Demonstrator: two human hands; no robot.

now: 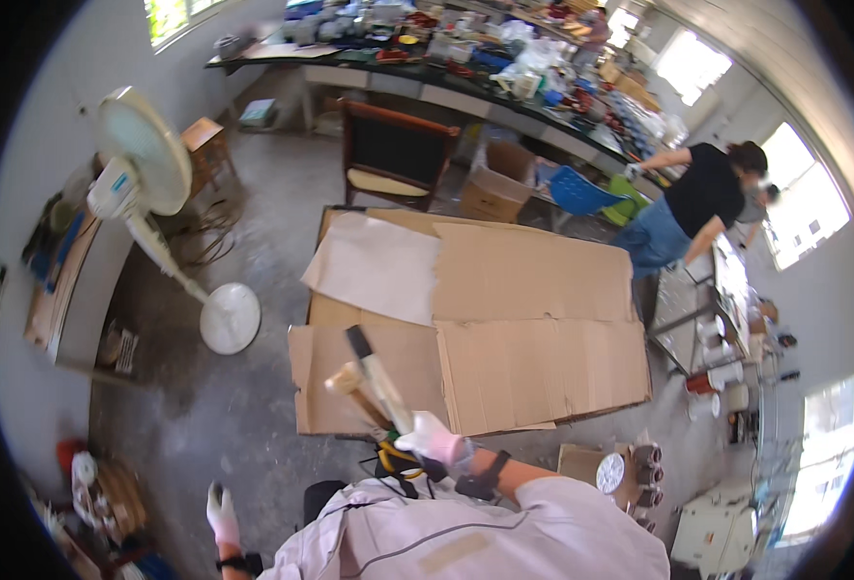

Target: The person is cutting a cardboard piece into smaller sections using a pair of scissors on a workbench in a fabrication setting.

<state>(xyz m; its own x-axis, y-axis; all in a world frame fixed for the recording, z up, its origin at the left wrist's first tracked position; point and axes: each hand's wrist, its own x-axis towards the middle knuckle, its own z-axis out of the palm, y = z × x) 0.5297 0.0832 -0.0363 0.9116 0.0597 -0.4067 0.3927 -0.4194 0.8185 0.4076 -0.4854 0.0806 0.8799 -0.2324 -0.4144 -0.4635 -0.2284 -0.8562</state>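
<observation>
My right hand (432,437), in a white glove, is closed around a long pale tool with a black end (380,379); its exact kind is blurred. Right beside that tool runs a second one, a wooden-looking handle with a rounded pale end (345,380); whether the same hand grips it too, I cannot tell. Just below the hand are a yellow and black object and dark cords (398,462), partly hidden. Down at the lower left, my gloved left hand (222,512) hangs apart from everything, fingers stretched out and holding nothing.
Before me stands a table covered with cardboard sheets (543,280). A standing fan (229,317) is to the left. Behind the table are a chair (396,145), a cardboard box (497,181) and a cluttered workbench (427,95). A person in black (702,198) bends at the right.
</observation>
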